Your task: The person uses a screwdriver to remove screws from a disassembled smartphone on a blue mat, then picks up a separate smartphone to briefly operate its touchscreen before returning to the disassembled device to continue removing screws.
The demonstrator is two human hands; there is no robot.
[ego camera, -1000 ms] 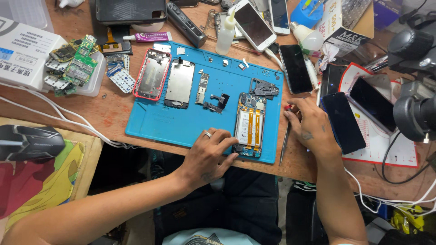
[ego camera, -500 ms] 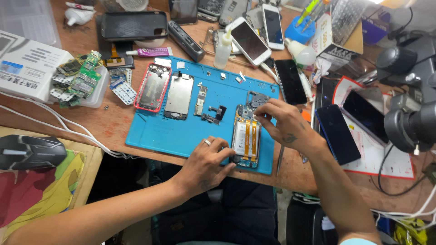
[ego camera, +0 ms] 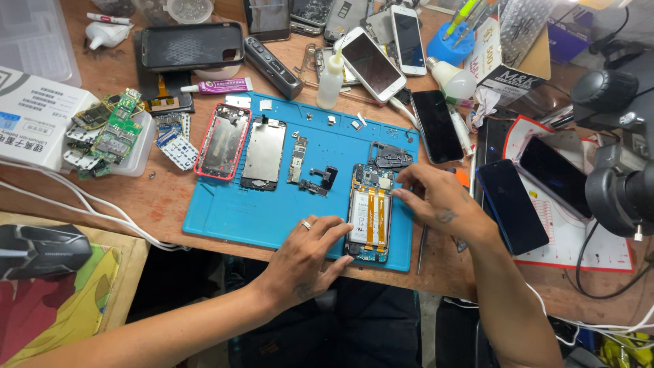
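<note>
An opened phone (ego camera: 368, 215) with a white battery and orange flex strips lies on the right part of a blue work mat (ego camera: 272, 215). My left hand (ego camera: 306, 257), with a ring on one finger, grips the phone's lower left side with fingers and thumb. The fingertips of my right hand (ego camera: 436, 201) press on the phone's upper right edge. I see no tool in either hand. A thin metal tool (ego camera: 422, 242) lies just right of the mat, below my right hand.
On the mat lie a red-framed phone housing (ego camera: 223, 141), a metal plate (ego camera: 264, 153), a logic board (ego camera: 298, 158) and a black bracket (ego camera: 390, 155). Black phones (ego camera: 511, 204) and a microscope (ego camera: 627, 191) stand to the right, and a tray of circuit boards (ego camera: 109, 133) sits to the left.
My right hand moved from the table at the mat's right edge to the phone's upper right edge. My left hand stayed at the phone's lower left.
</note>
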